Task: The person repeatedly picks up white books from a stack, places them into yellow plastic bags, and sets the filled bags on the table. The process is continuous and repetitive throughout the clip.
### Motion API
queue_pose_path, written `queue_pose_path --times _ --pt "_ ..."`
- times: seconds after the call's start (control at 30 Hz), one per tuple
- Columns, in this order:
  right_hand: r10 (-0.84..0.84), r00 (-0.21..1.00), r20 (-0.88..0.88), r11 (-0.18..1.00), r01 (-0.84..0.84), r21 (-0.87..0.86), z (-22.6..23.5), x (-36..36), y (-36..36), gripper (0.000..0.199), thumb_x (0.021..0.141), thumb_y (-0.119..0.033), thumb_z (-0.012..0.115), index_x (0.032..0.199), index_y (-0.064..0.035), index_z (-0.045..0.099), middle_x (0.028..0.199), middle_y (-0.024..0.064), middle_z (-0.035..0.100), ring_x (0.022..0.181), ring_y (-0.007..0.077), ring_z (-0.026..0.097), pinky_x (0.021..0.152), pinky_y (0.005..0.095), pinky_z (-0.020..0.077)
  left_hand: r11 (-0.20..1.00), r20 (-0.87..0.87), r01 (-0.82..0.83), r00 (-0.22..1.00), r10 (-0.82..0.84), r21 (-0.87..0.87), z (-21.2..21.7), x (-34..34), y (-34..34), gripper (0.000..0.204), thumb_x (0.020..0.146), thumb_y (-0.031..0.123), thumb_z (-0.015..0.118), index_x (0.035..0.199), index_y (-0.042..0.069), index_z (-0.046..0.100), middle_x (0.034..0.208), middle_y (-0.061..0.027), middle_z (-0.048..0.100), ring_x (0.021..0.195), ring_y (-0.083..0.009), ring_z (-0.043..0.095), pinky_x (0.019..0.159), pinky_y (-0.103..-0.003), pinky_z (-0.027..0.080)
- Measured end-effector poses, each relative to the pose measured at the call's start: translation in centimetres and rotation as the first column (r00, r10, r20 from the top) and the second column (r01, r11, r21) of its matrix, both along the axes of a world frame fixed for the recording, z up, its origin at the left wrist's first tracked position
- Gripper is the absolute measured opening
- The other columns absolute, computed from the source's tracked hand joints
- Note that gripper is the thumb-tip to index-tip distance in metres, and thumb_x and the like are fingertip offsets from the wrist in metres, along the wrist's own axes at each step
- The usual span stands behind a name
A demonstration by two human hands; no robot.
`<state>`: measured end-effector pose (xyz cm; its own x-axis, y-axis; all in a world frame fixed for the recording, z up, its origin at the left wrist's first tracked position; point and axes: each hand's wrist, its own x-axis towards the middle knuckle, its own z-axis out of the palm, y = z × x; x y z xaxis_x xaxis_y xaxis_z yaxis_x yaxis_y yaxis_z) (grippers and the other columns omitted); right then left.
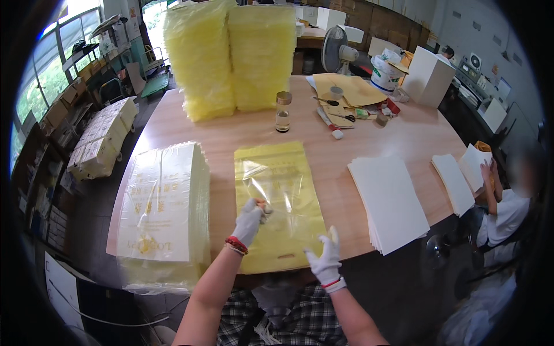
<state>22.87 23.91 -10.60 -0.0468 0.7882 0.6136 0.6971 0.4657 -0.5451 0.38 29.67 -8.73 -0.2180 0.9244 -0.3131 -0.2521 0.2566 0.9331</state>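
A yellow plastic bag [280,213] lies flat on the table before me, with a small slot in its near end. My left hand [250,221], in a white glove with bare fingertips showing, is over the bag's left middle. Its fingers are curled together, and whatever they hold is hidden. By the bag's near right corner, my right hand [326,258] is gloved too, with fingers spread and nothing in them. To the left stands a stack of printed white-and-yellow plastic bags [161,202]. On the right lies a stack of white sheets [389,202].
Tall piles of yellow plastic bags [231,57] stand at the back, with a lidded glass bottle [283,112] in front. Scissors [344,117], a tube [332,126] and brown paper [355,87] lie back right. A co-worker [505,210] handles white sheets at the right edge.
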Motion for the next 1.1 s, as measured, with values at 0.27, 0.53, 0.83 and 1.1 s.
queue_pose_path --times 0.27,0.53,0.83,1.1 --pt "0.173 0.899 0.402 0.963 -0.069 -0.259 -3.2 -7.3 3.6 0.032 0.082 -0.023 0.052 0.105 -0.0006 0.053 0.11 0.0241 0.053 0.098 0.0407 0.053 0.082 0.0457 0.0436 0.924 -0.368 0.302 0.908 -0.202 0.236 9.0 3.6 -4.5 0.032 0.087 0.01 0.048 0.119 0.004 0.047 0.092 -0.001 0.065 0.068 -0.003 0.046 0.064 -0.021 0.042" --pt "0.634 0.72 -0.281 0.595 -0.687 -0.417 1.9 2.4 -4.4 0.028 0.081 -0.023 0.061 0.103 -0.0044 0.058 0.094 0.0125 0.064 0.089 0.0248 0.062 0.079 0.0323 0.0484 0.893 -0.951 0.425 0.308 0.009 0.146 5.8 3.3 -8.9 0.05 0.072 0.017 0.067 0.117 0.006 0.048 0.085 -0.0087 0.063 0.087 -0.0328 0.059 0.073 -0.047 0.046" --pt "0.11 0.83 0.547 0.944 0.085 -0.318 -1.4 25.9 2.6 0.07 0.061 -0.043 0.073 0.117 -0.0078 0.051 0.117 0.0145 0.053 0.112 0.0302 0.046 0.097 0.0403 0.0351 0.737 -0.803 0.351 0.408 0.435 0.578 8.2 6.5 -15.8 0.036 0.062 -0.006 0.065 0.094 0.009 0.059 0.097 -0.0134 0.06 0.09 -0.0303 0.06 0.079 -0.034 0.049" --pt "0.06 0.922 0.383 0.84 0.16 -0.518 0.7 26.7 5.2 0.047 0.072 -0.049 0.063 0.1 -0.0109 0.063 0.099 0.0133 0.063 0.09 0.0312 0.059 0.081 0.0387 0.0452 0.769 -0.441 0.625 0.733 -0.518 0.135 3.2 16.6 -15.6 0.017 0.087 0.018 0.052 0.1 0.008 0.058 0.092 -0.007 0.063 0.088 -0.019 0.06 0.082 -0.03 0.046"
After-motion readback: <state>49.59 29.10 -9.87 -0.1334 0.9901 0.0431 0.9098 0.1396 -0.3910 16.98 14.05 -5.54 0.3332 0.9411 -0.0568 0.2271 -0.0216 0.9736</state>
